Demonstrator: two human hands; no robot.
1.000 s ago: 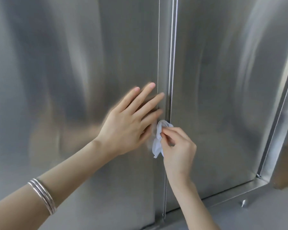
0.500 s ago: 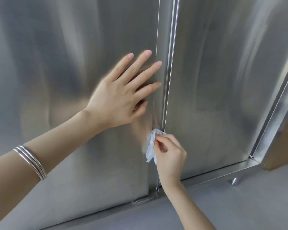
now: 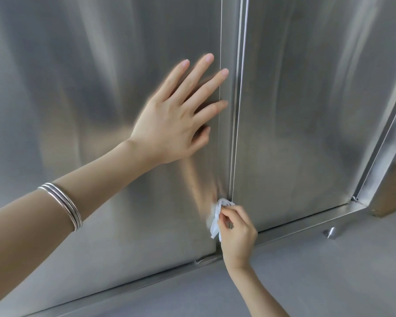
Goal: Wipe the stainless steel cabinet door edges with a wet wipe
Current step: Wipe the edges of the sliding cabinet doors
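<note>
Steel doors (image 3: 78, 88) fill view: left hand (image 3: 169, 124) flat, fingers spread, bracing left of centre edge (image 3: 237, 110); right hand (image 3: 237, 234) fingers clamped on wipe (image 3: 216, 216) low on that edge, near rail (image 3: 306, 221); I'd press into the seam, run straight down.

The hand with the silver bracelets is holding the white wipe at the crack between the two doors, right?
Not quite. The head view shows the white wipe pinched by the right hand, the one without bracelets, at the crack between the doors. The left hand, on the arm with the silver bracelets, lies flat on the left door.
</note>
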